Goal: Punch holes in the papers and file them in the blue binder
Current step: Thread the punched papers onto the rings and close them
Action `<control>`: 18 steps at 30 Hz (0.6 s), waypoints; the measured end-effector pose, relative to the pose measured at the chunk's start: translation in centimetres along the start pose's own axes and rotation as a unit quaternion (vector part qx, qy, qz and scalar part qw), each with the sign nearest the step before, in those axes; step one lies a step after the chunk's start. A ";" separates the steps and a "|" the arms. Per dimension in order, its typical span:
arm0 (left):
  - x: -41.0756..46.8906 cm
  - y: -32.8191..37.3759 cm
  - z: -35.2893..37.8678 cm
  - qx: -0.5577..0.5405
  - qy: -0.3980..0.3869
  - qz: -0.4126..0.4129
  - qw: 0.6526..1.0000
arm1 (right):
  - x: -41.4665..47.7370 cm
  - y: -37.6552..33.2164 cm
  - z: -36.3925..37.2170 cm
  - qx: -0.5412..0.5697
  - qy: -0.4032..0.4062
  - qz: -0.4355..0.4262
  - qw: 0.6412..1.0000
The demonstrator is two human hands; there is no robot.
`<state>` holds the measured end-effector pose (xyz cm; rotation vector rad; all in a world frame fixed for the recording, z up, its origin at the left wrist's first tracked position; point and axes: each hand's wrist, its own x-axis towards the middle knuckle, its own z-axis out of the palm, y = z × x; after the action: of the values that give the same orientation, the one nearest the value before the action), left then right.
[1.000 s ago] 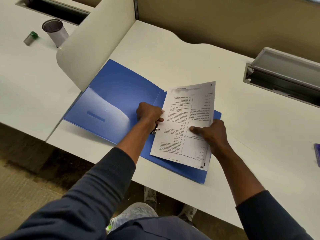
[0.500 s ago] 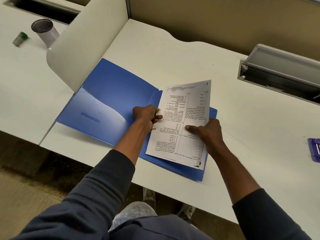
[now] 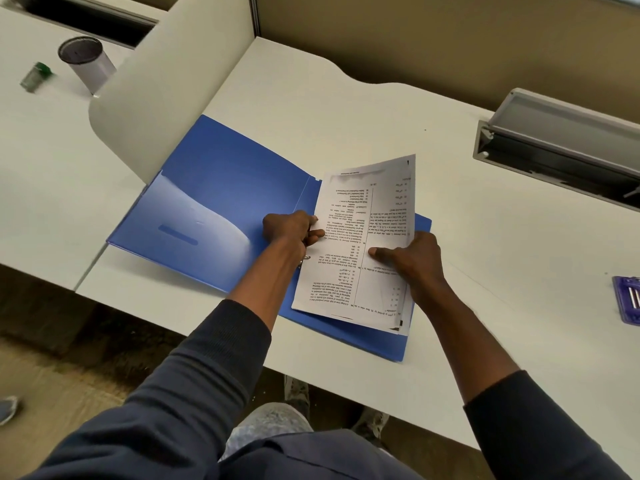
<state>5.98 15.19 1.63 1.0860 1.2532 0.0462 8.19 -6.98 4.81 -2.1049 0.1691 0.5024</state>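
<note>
A blue binder point(image 3: 221, 188) lies open on the white desk point(image 3: 346, 105), its left cover spread flat. Printed papers point(image 3: 360, 220) rest on its right half, text upside down to me. My left hand point(image 3: 291, 228) pinches the papers' left edge by the spine, just above a metal ring point(image 3: 306, 258) that peeks out under my wrist. My right hand point(image 3: 412, 258) presses flat on the papers' right side, thumb pointing left. The rest of the ring mechanism is hidden under hand and paper.
A purple hole punch point(image 3: 628, 299) sits at the right edge of the desk. A grey cable tray point(image 3: 561, 147) stands open at the back right. A curved divider panel point(image 3: 166, 81) separates a neighbouring desk with a mesh cup point(image 3: 86, 62) and a small green-capped item point(image 3: 36, 76).
Both hands keep their hold on the papers. The view has shifted slightly, and the papers' left edge sits a little closer to the spine.
</note>
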 end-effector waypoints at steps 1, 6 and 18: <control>0.1 0.0 0.0 -0.001 0.002 0.001 1.000 | 0.0 0.0 0.0 0.000 0.001 0.001 1.000; 0.3 0.1 0.4 -0.006 0.003 -0.003 1.000 | 0.1 0.1 0.2 0.004 0.008 -0.001 1.000; 0.3 0.5 1.4 0.022 0.002 -0.017 1.000 | 0.4 0.7 0.5 0.022 0.026 0.016 0.999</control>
<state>7.42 14.78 1.67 1.1027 1.2814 -0.0059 8.13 -6.94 3.85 -2.0768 0.2433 0.4586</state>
